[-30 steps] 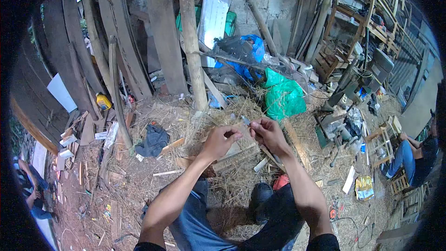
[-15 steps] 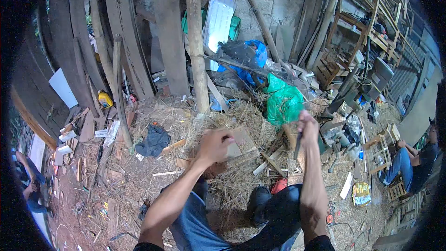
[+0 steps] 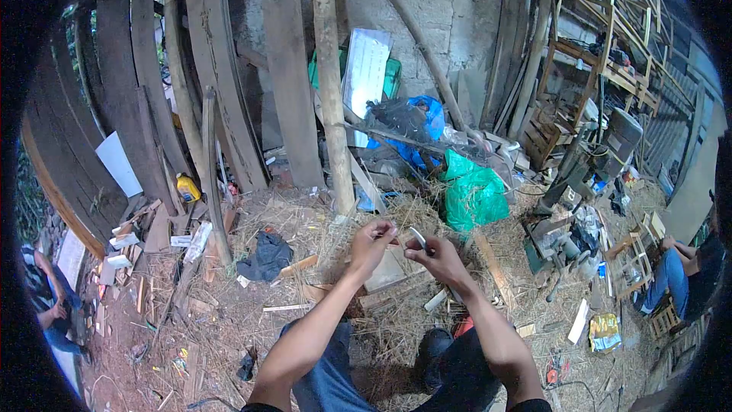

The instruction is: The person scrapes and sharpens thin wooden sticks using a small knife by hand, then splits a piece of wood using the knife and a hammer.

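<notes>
My right hand (image 3: 440,259) is closed round a knife (image 3: 418,238), its pale blade pointing up and left toward my other hand. Just left of the blade, my left hand (image 3: 371,244) is pinched closed at the fingertips; what it holds, if anything, is too small to make out. Below and between the hands, a flat wooden block (image 3: 384,273) lies on the straw-covered ground in front of my knees.
A green plastic bag (image 3: 474,198) lies beyond my right hand. A wooden post (image 3: 331,91) stands ahead. Dark cloth (image 3: 264,256) is on the ground at left. Seated people are at the far left (image 3: 55,297) and right (image 3: 675,271).
My right hand swung out to the right with the knife, then came back beside my left hand. The view has also shifted, so the surroundings sit lower.
</notes>
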Action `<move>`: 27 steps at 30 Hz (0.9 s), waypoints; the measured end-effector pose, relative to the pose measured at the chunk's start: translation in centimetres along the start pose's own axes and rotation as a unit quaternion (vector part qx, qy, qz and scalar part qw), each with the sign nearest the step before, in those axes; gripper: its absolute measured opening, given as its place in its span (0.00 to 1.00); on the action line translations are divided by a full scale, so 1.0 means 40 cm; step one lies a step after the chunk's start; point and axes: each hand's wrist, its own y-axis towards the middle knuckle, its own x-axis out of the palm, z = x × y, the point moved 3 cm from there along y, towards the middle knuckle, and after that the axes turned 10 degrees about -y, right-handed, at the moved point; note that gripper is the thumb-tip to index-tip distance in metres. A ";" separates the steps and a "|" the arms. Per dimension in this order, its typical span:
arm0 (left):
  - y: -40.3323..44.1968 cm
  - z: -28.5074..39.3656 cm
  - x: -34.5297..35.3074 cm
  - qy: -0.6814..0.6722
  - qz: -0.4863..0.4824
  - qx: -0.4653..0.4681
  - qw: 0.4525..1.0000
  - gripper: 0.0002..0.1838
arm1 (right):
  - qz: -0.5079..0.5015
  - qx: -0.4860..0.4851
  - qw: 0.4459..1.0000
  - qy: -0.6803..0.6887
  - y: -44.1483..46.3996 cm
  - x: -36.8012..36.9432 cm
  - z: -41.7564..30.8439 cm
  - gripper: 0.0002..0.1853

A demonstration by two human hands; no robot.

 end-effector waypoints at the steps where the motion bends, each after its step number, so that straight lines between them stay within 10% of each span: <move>1: 0.003 -0.009 -0.001 -0.014 0.003 -0.008 1.000 0.06 | -0.025 -0.016 0.999 -0.024 -0.002 0.003 -0.011 0.15; 7: -0.006 0.062 -0.011 -0.015 0.048 -0.068 0.996 0.04 | -0.033 -0.045 0.998 0.005 0.007 0.001 0.022 0.12; 15: 0.025 0.075 -0.140 -0.057 0.121 0.041 0.990 0.04 | 0.083 -0.030 0.956 -0.280 0.019 -0.128 0.106 0.08; 21: -0.041 0.179 -0.091 0.293 0.230 0.284 0.883 0.08 | 0.054 0.004 0.947 -0.318 -0.009 -0.125 0.093 0.08; 27: -0.055 0.074 0.005 0.546 -0.063 0.325 0.770 0.11 | 0.040 -0.024 0.940 -0.339 0.015 -0.106 0.121 0.10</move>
